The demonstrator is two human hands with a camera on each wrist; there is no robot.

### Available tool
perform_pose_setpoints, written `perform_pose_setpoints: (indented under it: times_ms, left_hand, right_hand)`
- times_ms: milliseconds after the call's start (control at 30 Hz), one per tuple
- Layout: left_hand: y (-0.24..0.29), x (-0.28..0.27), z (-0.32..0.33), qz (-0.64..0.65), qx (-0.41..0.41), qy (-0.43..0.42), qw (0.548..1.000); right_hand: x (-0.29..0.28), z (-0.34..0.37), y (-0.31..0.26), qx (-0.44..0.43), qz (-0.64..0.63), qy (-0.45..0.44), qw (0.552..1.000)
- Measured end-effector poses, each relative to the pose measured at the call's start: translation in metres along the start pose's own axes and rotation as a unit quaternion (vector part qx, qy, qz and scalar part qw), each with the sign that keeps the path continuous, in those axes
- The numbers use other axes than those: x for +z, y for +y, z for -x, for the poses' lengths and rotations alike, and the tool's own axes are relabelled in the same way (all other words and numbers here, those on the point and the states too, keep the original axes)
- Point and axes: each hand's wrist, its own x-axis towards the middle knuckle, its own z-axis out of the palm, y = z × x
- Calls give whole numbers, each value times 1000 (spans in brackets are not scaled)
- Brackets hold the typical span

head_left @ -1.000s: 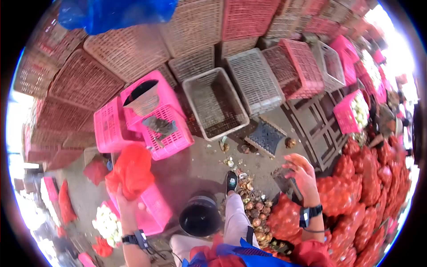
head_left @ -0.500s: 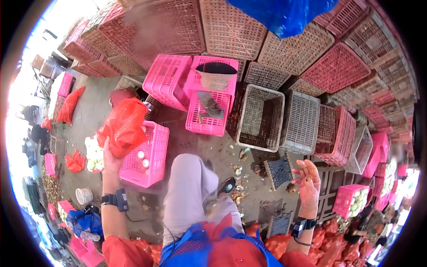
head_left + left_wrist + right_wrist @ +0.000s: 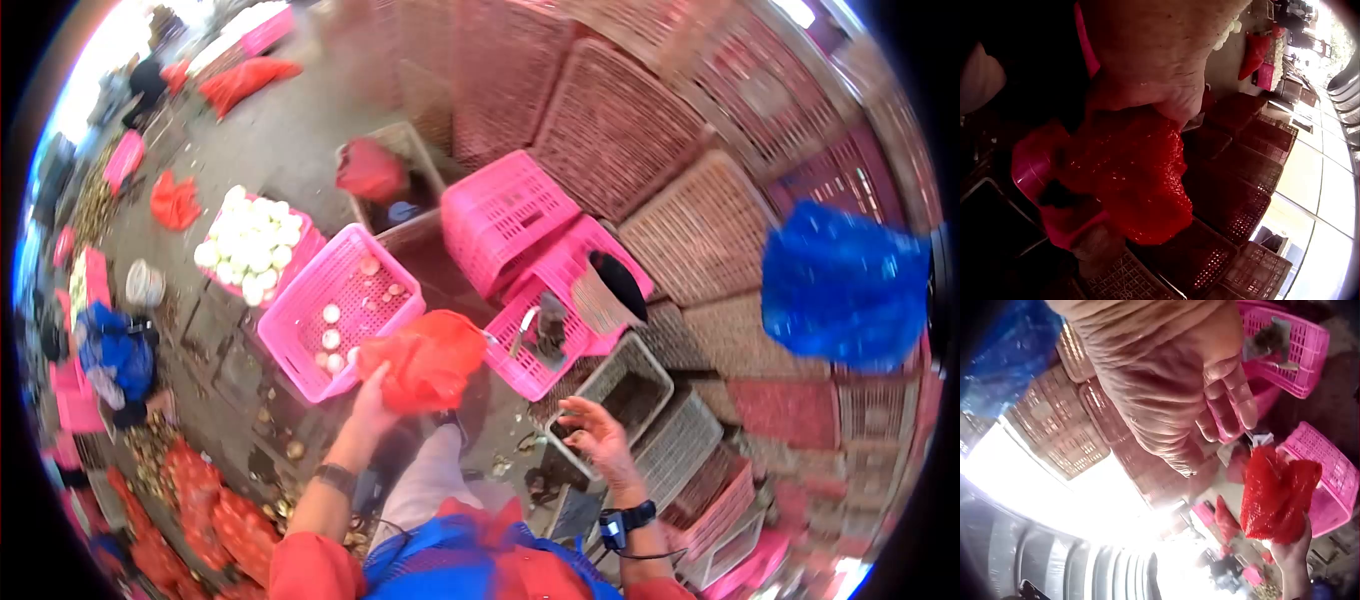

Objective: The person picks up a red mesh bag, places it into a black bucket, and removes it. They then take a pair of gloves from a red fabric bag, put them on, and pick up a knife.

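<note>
Left hand (image 3: 370,408) closed on a red mesh bag (image 3: 425,362), most of its fingers hidden by the mesh. At the far left, red filled sacks (image 3: 200,500) lie on the floor (image 3: 330,60), with a white bucket (image 3: 146,283) farther off beside a blue heap (image 3: 115,350). Next comes a crate heaped with pale, peeled onions (image 3: 255,240), just beside a pink crate (image 3: 292,335) holding a few loose onions (image 3: 331,314). In the head view the bag covers that crate's near right corner; whether they touch I cannot tell. Behind it is a grey crate with a red cloth (image 3: 370,168) in it. To the right, a pink crate on its side (image 3: 500,215) stands against another carrying a knife (image 3: 522,330), a grey glove (image 3: 550,325) and a woven thing with a dark opening (image 3: 598,292). Past these, the right hand (image 3: 600,440) hangs with its fingers loosely bent and apart, in front of a grey crate (image 3: 655,370). Tall crate stacks (image 3: 625,130) wall off the far side, and a blue plastic sheet (image 3: 845,285) hangs at the far right.
</note>
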Motion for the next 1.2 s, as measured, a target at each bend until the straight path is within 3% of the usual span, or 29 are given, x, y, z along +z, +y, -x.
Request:
perform_pose_setpoints:
  times_ms: [167,200,233,300,433,500,567,633,667,700,767,833,867,967,1000,1033,1100,1200]
  left_hand:
    - [-6,7,-2,18,-11,6,1000]
    - [-7,11,2,37,-18,17,999]
    - [-9,14,6,58,-24,26,998]
    - [-16,16,10,93,-4,23,995]
    - [-27,25,27,169,53,28,984]
    - [-48,13,36,208,59,45,975]
    - [-52,15,56,241,108,47,963]
    - [-70,7,74,267,152,39,951]
    - [-85,-1,80,234,167,59,956]
    - [-100,-9,83,198,185,76,960]
    - [-124,-20,97,212,233,76,946]
    - [-138,-22,123,125,299,193,926]
    - [-143,-25,135,135,343,205,907]
    - [-174,-56,165,119,335,224,907]
    - [-186,-65,170,129,345,239,898]
    - [-193,-74,176,140,354,241,893]
    - [-207,-89,187,169,349,286,876]
    - [-230,-116,203,194,328,298,875]
  right_hand:
    - [61,-115,-13,43,31,-179,982]
    - [70,-129,-14,27,116,-210,970]
    - [80,-142,-19,10,199,-242,950]
    - [91,-160,-21,19,237,-301,923]
    - [110,-184,-5,-53,413,-397,818]
    - [118,-194,27,29,339,-425,839]
    - [157,-192,18,-9,323,-464,825]
    - [187,-188,25,101,237,-464,847]
    - [187,-189,35,86,336,-451,822]
    - [199,-183,33,82,350,-458,813]
    - [223,-171,44,106,285,-501,810]
    - [234,-173,75,85,330,-526,779]
    - [246,-170,85,64,365,-536,759]
    - [283,-145,108,8,343,-585,735]
    - [295,-134,108,75,326,-602,725]
    - [306,-126,114,73,333,-611,715]
    - [328,-108,125,-218,442,-617,613]
    - [363,-75,136,-271,474,-592,593]
